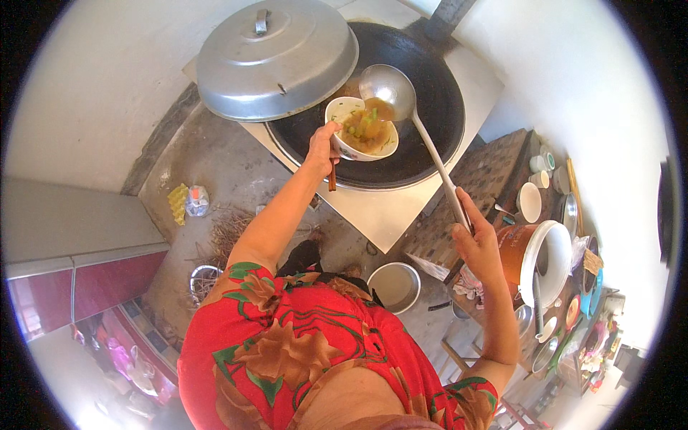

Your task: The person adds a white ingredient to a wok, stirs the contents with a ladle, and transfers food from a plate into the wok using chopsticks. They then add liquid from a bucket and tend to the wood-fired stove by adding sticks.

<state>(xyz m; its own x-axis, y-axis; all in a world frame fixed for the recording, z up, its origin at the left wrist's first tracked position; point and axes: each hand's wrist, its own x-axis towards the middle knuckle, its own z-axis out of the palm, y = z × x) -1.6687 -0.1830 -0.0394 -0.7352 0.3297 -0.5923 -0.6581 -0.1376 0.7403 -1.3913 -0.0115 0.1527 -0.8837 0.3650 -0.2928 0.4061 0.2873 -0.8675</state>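
My left hand (pixel 322 147) grips a white bowl (pixel 335 107) by its side, tilted over a large black wok (pixel 433 136). Brown sticks, apparently chopsticks (pixel 332 178), poke out below that hand. In my right hand (pixel 479 244) is the long handle of a metal ladle (pixel 389 86), its head right beside the bowl. Brownish soup with green pieces (pixel 367 127) lies in the bowl and at the ladle's lip, and seems to be pouring between them. A big domed metal lid (pixel 276 54) rests over the wok's left part.
A metal basin (pixel 394 287) stands on the floor below the stove corner (pixel 383 222). At right, a brick counter (pixel 480 172) bears small bowls, an orange-brown bucket (pixel 517 254) and other dishes. Dry twigs (pixel 226 233) litter the floor at left, near a grey and maroon cabinet (pixel 86 222).
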